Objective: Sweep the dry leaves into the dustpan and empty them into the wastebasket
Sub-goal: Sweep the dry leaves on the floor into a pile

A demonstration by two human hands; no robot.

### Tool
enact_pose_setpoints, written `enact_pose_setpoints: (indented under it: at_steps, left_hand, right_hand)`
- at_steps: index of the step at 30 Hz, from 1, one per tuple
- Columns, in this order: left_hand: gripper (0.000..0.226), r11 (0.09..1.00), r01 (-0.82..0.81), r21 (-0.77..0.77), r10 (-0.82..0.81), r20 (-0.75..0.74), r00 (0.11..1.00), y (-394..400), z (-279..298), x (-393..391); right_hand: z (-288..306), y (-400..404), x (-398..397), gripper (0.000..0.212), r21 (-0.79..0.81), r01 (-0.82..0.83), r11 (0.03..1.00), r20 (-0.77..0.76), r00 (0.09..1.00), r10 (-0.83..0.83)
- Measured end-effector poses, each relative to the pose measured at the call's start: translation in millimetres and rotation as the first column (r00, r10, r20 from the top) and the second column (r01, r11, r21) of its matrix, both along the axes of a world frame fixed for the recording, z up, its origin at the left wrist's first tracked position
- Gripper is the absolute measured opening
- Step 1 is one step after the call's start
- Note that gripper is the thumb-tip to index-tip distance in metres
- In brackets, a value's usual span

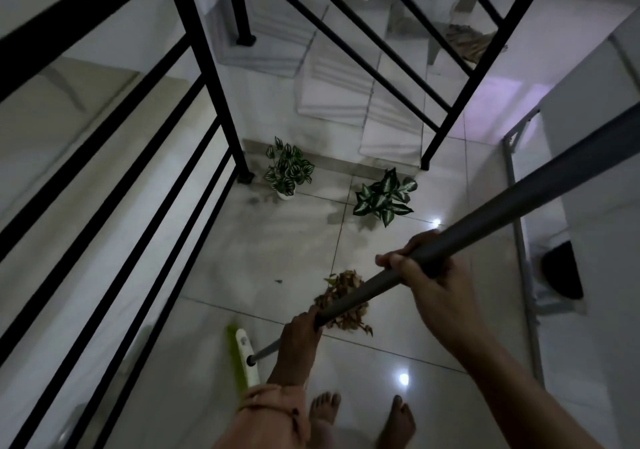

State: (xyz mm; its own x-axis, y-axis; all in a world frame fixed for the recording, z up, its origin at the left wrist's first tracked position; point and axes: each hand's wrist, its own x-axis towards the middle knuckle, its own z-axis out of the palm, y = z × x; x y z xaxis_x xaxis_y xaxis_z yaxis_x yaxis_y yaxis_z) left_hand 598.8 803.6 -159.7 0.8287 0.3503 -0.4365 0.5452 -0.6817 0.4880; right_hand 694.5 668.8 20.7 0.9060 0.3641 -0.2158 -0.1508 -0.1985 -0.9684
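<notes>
A pile of dry brown leaves (341, 287) lies on the glossy white floor tiles, partly hidden behind the broom handle. The broom has a long grey handle (519, 192) and a white head with green bristles (240, 358) resting on the floor left of the pile. My left hand (299, 332) grips the handle low down, near the head. Higher up, my right hand (426, 268) is wrapped round the handle. A dark object that may be the dustpan (562, 270) sits at the right by a metal frame.
Two potted plants (287, 168) (382, 197) stand on the floor ahead. A black railing (114, 178) runs along the left, and white stairs (343, 95) descend beyond. My bare feet (360, 417) are at the bottom. A grey metal frame (519, 226) stands right.
</notes>
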Motion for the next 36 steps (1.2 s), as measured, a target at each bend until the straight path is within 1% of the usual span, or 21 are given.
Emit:
enact_pose_setpoints:
  at_steps: [4, 6, 9, 11, 12, 13, 14, 15, 16, 17, 18, 20, 22, 24, 27, 28, 30, 32, 34, 36]
  left_hand:
    - [0.029, 0.999, 0.027, -0.039, -0.024, 0.072, 0.997, -20, 12, 31]
    - [0.028, 0.995, 0.040, -0.089, -0.031, 0.105, 0.994, -32, 18, 51]
    - [0.022, 0.995, 0.085, -0.041, -0.080, 0.118, 0.990, -42, 32, 76]
    - [0.013, 0.992, 0.100, -0.073, -0.086, 0.174, 0.981, -43, 41, 85]
    - [0.018, 0.992, 0.092, -0.083, -0.075, 0.191, 0.979, -43, 44, 88]
    - [0.025, 0.993, 0.109, -0.034, -0.099, 0.220, 0.970, -39, 45, 90]
    - [0.025, 0.993, 0.114, -0.024, -0.106, 0.221, 0.970, -37, 47, 91]
    - [0.018, 0.992, 0.123, -0.019, -0.117, 0.193, 0.974, -34, 48, 91]
    - [0.010, 0.994, 0.110, -0.019, -0.104, 0.184, 0.977, -31, 50, 90]
    - [0.014, 0.996, 0.089, -0.009, -0.086, 0.167, 0.982, -27, 51, 91]
    - [0.019, 0.994, 0.102, 0.025, -0.104, 0.148, 0.983, -24, 53, 89]
    - [0.022, 0.992, 0.117, 0.040, -0.122, 0.135, 0.983, -16, 48, 85]
    - [0.021, 0.992, 0.112, 0.060, -0.119, 0.141, 0.983, -7, 40, 79]
    - [0.022, 0.992, 0.100, 0.077, -0.109, 0.116, 0.987, 3, 31, 74]
    - [0.020, 0.993, 0.094, 0.068, -0.099, 0.078, 0.992, 16, 11, 72]
    - [0.018, 0.994, 0.092, 0.061, -0.096, 0.064, 0.993, 19, 6, 73]
    - [0.018, 0.994, 0.099, 0.054, -0.102, 0.042, 0.994, 22, -5, 79]
    - [0.023, 0.992, 0.127, 0.028, -0.127, 0.024, 0.992, 16, -7, 88]
    - [0.024, 0.988, 0.149, -0.028, -0.147, 0.048, 0.988, 0, -4, 97]
    - [0.023, 0.984, 0.111, -0.142, -0.101, 0.075, 0.992, -16, 0, 104]
  right_hand:
    - [19, -18, 16, 0.012, -0.029, 0.058, 0.998, 0.139, 0.989, -0.054]
    - [32, -28, 22, 0.013, -0.026, 0.082, 0.996, 0.202, 0.977, -0.075]
    - [49, -35, 29, 0.015, -0.003, 0.102, 0.995, 0.271, 0.958, -0.097]
    - [60, -35, 32, 0.017, 0.017, 0.096, 0.995, 0.308, 0.946, -0.096]
    - [64, -33, 33, 0.020, 0.026, 0.086, 0.996, 0.325, 0.941, -0.089]
    - [66, -31, 33, 0.022, 0.036, 0.074, 0.997, 0.339, 0.937, -0.082]
    - [69, -30, 34, 0.023, 0.053, 0.070, 0.996, 0.351, 0.933, -0.084]
    - [71, -29, 35, 0.024, 0.074, 0.072, 0.995, 0.360, 0.928, -0.094]
    - [72, -29, 36, 0.024, 0.099, 0.070, 0.993, 0.363, 0.926, -0.101]
    - [72, -29, 37, 0.025, 0.127, 0.063, 0.990, 0.361, 0.926, -0.106]
    - [71, -30, 38, 0.025, 0.151, 0.057, 0.987, 0.354, 0.929, -0.108]
    - [65, -30, 39, 0.027, 0.178, 0.070, 0.982, 0.321, 0.939, -0.125]
    - [53, -29, 39, 0.022, 0.175, 0.104, 0.979, 0.259, 0.954, -0.148]
    - [35, -26, 36, 0.015, 0.146, 0.131, 0.981, 0.185, 0.970, -0.157]
    - [6, -17, 28, 0.012, 0.100, 0.140, 0.985, 0.078, 0.986, -0.148]
    - [-1, -14, 25, 0.012, 0.087, 0.144, 0.986, 0.066, 0.986, -0.150]
    - [-12, -11, 20, 0.012, 0.049, 0.180, 0.983, 0.076, 0.980, -0.183]
    - [-16, -15, 20, 0.011, 0.011, 0.232, 0.973, 0.102, 0.967, -0.232]
    - [-10, -25, 23, 0.009, -0.029, 0.290, 0.956, 0.139, 0.949, -0.284]
    - [2, -37, 25, 0.008, -0.011, 0.356, 0.935, 0.161, 0.923, -0.350]
